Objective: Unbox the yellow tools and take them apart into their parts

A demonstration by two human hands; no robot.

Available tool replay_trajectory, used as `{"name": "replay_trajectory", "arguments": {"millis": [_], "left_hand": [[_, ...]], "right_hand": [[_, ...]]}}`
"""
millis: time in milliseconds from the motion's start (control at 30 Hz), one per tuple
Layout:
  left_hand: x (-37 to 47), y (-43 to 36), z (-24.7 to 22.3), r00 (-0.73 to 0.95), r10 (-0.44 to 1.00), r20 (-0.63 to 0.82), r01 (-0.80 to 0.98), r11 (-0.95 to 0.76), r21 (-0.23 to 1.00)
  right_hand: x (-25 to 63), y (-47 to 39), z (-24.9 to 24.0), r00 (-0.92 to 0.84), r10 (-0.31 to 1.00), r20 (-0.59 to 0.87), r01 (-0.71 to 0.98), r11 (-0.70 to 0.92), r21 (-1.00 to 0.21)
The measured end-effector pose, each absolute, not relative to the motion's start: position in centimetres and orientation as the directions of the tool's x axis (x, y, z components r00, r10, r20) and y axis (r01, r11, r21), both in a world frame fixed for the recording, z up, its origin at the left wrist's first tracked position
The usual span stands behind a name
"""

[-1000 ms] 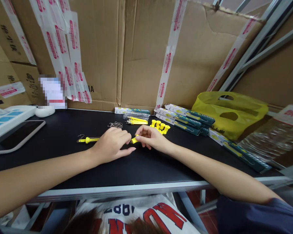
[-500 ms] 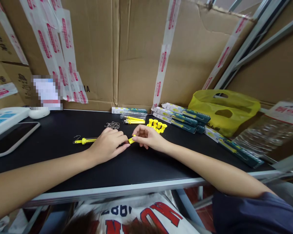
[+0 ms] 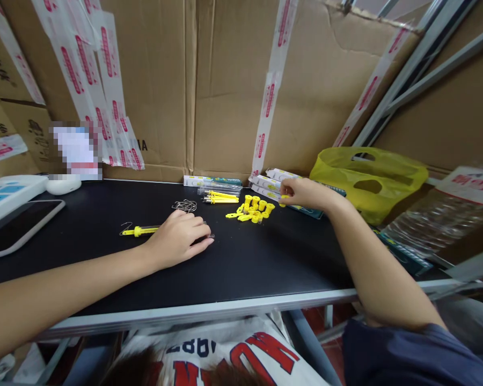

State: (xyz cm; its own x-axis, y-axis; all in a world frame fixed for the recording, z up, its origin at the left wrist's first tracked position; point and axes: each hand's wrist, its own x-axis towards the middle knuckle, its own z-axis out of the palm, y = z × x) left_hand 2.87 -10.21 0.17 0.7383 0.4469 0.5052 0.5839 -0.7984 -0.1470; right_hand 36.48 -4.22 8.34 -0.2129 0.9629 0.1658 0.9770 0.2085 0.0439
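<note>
My left hand (image 3: 181, 236) rests closed low over the black table. From its left side sticks out a slim clear tube with a yellow fitting (image 3: 137, 231) and a thin wire hook (image 3: 125, 227). A small dark coil spring (image 3: 211, 236) shows at its fingertips; the grip itself is hidden. My right hand (image 3: 306, 193) is bent over the printed boxes, fingers pinched on a small yellow piece (image 3: 284, 200), mostly covered by the fingers. Between my hands lies a pile of yellow plastic caps and tabs (image 3: 255, 206).
Behind sit yellow rods (image 3: 222, 198), bent wire hooks (image 3: 185, 205), clear tubes (image 3: 215, 190) and slim printed boxes (image 3: 265, 188). A yellow plastic bag (image 3: 346, 187) and plastic bottle (image 3: 438, 214) stand at right. A phone (image 3: 22, 228) lies left. Cardboard (image 3: 225, 96) walls the back.
My right hand has left my left hand's fingertips and moved right and back, over the boxes, with a small yellow piece. The left hand has stayed in place. The spring at its fingertips is now uncovered.
</note>
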Motion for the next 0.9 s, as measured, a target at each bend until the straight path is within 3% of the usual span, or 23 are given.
{"name": "replay_trajectory", "arguments": {"millis": [133,267,367,433,533,633,767,900], "left_hand": [[2.9,-10.2,0.2,0.753,0.429,0.499,0.568,-0.807,-0.163],[2.8,-10.1,0.2,0.764,0.429,0.481,0.562,-0.809,-0.170],[2.8,-10.2,0.2,0.769,0.433,0.470,0.556,-0.816,-0.158],[2.8,-10.2,0.2,0.770,0.428,0.472,0.548,-0.823,-0.147],[2.9,-10.2,0.2,0.773,0.431,0.466,0.541,-0.832,-0.127],[2.9,-10.2,0.2,0.782,0.434,0.447,0.537,-0.833,-0.131],[2.8,-10.1,0.1,0.790,0.435,0.432,0.540,-0.827,-0.156],[2.8,-10.0,0.1,0.809,0.410,0.422,0.511,-0.845,-0.159]], "right_hand": [[36.5,-3.5,7.2,-0.115,0.986,-0.122,0.993,0.111,-0.037],[36.1,-3.0,6.3,-0.127,0.981,-0.146,0.987,0.111,-0.113],[36.2,-2.8,6.0,-0.134,0.976,-0.174,0.988,0.118,-0.098],[36.1,-2.9,6.1,-0.132,0.985,-0.116,0.991,0.132,-0.003],[35.0,-3.7,6.4,-0.178,0.971,0.157,0.977,0.156,0.145],[32.3,-5.8,6.2,-0.345,0.875,0.340,0.936,0.346,0.059],[28.0,-9.1,4.4,-0.742,0.600,0.299,0.594,0.795,-0.120],[25.7,-10.7,1.9,-0.836,0.425,0.349,0.425,0.902,-0.079]]}}
